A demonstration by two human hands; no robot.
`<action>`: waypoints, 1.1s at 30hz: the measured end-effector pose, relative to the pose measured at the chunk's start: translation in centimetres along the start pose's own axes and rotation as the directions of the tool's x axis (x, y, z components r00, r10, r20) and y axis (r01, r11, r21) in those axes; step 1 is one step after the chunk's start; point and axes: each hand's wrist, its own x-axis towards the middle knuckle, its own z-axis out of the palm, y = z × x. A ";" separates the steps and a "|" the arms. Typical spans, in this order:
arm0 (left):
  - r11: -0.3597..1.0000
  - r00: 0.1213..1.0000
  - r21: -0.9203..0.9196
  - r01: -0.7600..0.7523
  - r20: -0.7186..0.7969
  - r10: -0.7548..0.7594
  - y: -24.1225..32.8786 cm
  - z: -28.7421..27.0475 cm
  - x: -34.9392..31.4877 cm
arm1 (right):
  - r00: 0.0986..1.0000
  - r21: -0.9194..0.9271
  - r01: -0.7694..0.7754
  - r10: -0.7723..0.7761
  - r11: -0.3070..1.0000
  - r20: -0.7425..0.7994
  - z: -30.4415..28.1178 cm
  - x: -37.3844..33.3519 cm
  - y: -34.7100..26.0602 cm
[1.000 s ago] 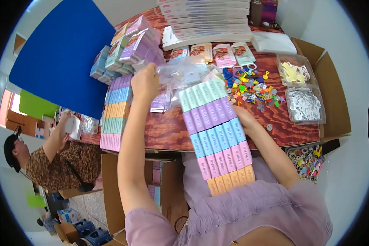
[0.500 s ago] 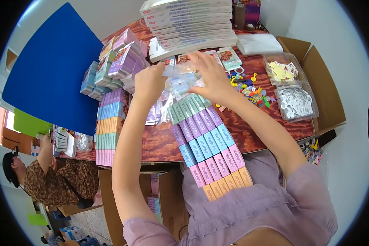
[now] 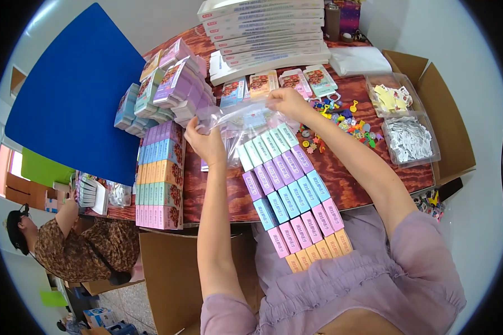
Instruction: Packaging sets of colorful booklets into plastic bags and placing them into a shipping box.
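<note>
A clear plastic bag (image 3: 237,120) stretches between my two hands above the table, its opening edge held up. Pinched on its left side is my left hand (image 3: 205,142); my right hand (image 3: 288,103) grips the upper right corner. Through the film, small printed pieces show but I cannot make them out. Just nearer to me, rows of small boxes (image 3: 288,192) in green, purple, blue, pink and orange run from the table edge onto my lap.
At left stand another block of coloured boxes (image 3: 159,173) and piled flat cartons (image 3: 176,84). White boxes (image 3: 265,28) are stacked at the back. Small colourful plastic charms (image 3: 346,125) lie right, beside clear trays of white pieces (image 3: 409,138). A co-worker (image 3: 78,240) sits at far left.
My hands have moved from over the bag to its edges, spreading its upper edge. My left hand is lower and the flat cartons behind now show.
</note>
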 end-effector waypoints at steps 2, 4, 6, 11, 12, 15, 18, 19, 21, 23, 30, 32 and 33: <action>0.824 0.919 -0.426 0.372 0.048 -0.391 0.0 1.2 -0.7 | 0.999 0.028 0.004 -0.004 1.000 0.033 0.0 -0.6 0.0; 0.664 0.849 -0.558 0.497 0.157 -0.504 0.8 1.8 -0.6 | 0.998 0.054 0.002 -0.005 0.999 0.062 -0.4 -1.1 -0.1; 0.470 0.769 -0.657 0.590 0.280 -0.574 1.5 1.9 0.0 | 0.992 0.101 -0.020 0.008 0.995 0.127 -1.1 -1.2 -0.9; 0.422 0.693 -0.557 0.715 0.482 -0.536 0.5 1.2 2.8 | 0.965 -0.016 0.026 -0.021 1.000 0.260 -1.7 -1.1 -3.8; 0.422 0.692 -0.556 0.716 0.485 -0.535 1.0 1.3 3.0 | 0.955 -0.076 0.098 -0.072 0.992 0.288 -2.0 -1.1 -4.1; 0.334 0.612 -0.525 0.783 0.559 -0.559 3.0 1.5 3.9 | 0.936 -0.048 0.004 0.013 0.999 0.351 -2.9 -1.1 -4.6; 0.633 0.823 -0.526 0.568 0.388 -0.416 4.4 1.8 3.9 | 0.928 -0.078 0.096 -0.061 0.992 0.367 -3.0 -1.1 -5.2; 0.635 0.824 -0.527 0.566 0.386 -0.414 4.5 1.7 4.2 | 0.929 -0.077 0.098 -0.063 0.992 0.366 -3.0 -1.1 -5.5; 0.659 0.818 -0.511 0.553 0.483 -0.312 5.0 1.7 4.9 | 0.908 -0.148 0.222 -0.149 0.964 0.391 -3.7 -1.2 -7.1; 0.657 0.816 -0.520 0.546 0.507 -0.278 5.5 1.6 5.7 | 0.905 -0.189 0.230 -0.138 0.955 0.402 -4.5 -1.3 -8.8; 0.628 0.790 -0.553 0.548 0.590 -0.170 5.8 0.7 12.1 | 0.943 -0.385 0.255 -0.140 0.887 0.302 -8.8 1.0 -16.3; 0.630 0.797 -0.564 0.534 0.584 -0.153 6.5 -0.1 13.9 | 0.935 -0.524 0.347 -0.242 0.777 0.260 -9.9 2.1 -17.4; 0.557 0.811 -0.637 0.532 0.573 -0.120 7.7 -0.9 14.6 | 0.918 -0.436 0.393 -0.322 0.810 0.230 -10.4 2.4 -18.4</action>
